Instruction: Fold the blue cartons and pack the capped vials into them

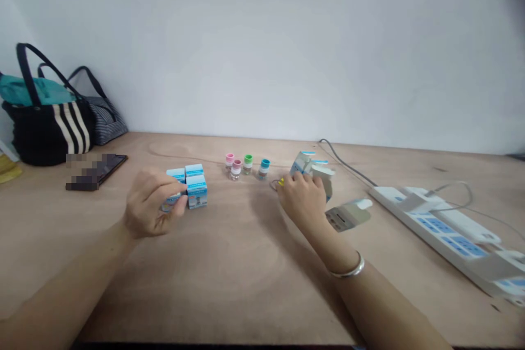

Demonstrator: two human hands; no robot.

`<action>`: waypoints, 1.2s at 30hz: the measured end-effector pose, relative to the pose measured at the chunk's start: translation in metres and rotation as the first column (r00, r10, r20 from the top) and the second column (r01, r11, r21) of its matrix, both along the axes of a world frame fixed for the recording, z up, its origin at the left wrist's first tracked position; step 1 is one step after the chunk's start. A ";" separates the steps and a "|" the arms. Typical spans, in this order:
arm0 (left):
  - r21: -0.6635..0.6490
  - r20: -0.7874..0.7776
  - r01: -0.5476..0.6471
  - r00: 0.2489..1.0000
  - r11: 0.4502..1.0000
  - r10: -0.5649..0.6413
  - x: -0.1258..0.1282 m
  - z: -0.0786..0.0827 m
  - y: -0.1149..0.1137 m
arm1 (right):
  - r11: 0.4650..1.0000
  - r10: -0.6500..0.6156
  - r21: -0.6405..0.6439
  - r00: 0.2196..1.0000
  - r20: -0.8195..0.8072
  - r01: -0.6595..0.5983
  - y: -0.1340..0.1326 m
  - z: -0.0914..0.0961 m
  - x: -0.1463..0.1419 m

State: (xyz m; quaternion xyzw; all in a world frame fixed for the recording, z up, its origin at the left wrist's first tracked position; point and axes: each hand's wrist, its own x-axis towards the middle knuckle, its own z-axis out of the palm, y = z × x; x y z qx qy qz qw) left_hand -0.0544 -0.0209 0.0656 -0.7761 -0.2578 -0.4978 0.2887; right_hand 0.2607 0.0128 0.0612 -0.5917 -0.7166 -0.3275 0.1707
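My left hand is curled around a small blue-and-white box at the left of a cluster of like boxes on the wooden table. My right hand, with a silver bangle on its wrist, is closed beside an opened blue-and-white carton; something small and yellow shows at its fingertips. Several small vials with pink, green and blue caps stand in a row between my two hands.
A flattened open carton lies right of my right hand. A white power strip with a grey cable runs along the right. A dark phone and two handbags sit at the far left by the wall.
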 end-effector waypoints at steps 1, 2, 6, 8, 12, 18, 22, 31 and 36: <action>-0.045 -0.002 0.046 0.999 0.998 -0.046 0.007 -0.005 -0.002 | 0.997 0.076 0.031 0.997 0.017 -0.077 -0.004 0.002 -0.006; -0.102 -0.012 0.085 0.996 0.991 -0.087 0.015 -0.010 -0.003 | 0.985 0.161 0.051 0.987 0.027 -0.163 -0.009 0.003 -0.012; -0.421 -0.052 0.151 0.980 0.894 -0.190 0.051 -0.034 -0.010 | 0.874 0.486 0.036 0.873 -0.025 -0.485 -0.024 -0.004 -0.037; -0.566 -0.024 0.141 0.982 0.813 -0.187 0.066 -0.044 -0.013 | 0.774 0.631 0.007 0.770 -0.093 -0.634 -0.028 -0.011 -0.044; -0.712 0.137 0.208 0.978 0.670 -0.158 0.087 -0.055 -0.011 | 0.573 0.787 0.028 0.540 -0.298 -0.819 -0.031 -0.018 -0.049; -0.779 0.302 0.240 0.953 0.579 0.010 0.099 -0.062 -0.003 | 0.439 0.786 0.103 0.326 -0.526 -0.892 -0.035 -0.015 -0.054; -0.758 0.386 0.356 0.920 0.546 -0.065 0.095 -0.066 0.003 | 0.541 0.735 0.108 0.406 -0.543 -0.834 -0.031 -0.011 -0.049; -0.768 0.320 0.395 0.919 0.504 -0.232 0.077 -0.058 0.002 | 0.554 0.665 0.058 0.400 -0.631 -0.830 -0.022 -0.008 -0.034; -0.470 0.011 0.065 0.998 0.880 -0.068 0.067 -0.053 -0.004 | 0.480 0.667 0.025 0.346 -0.660 -0.877 -0.024 -0.006 -0.034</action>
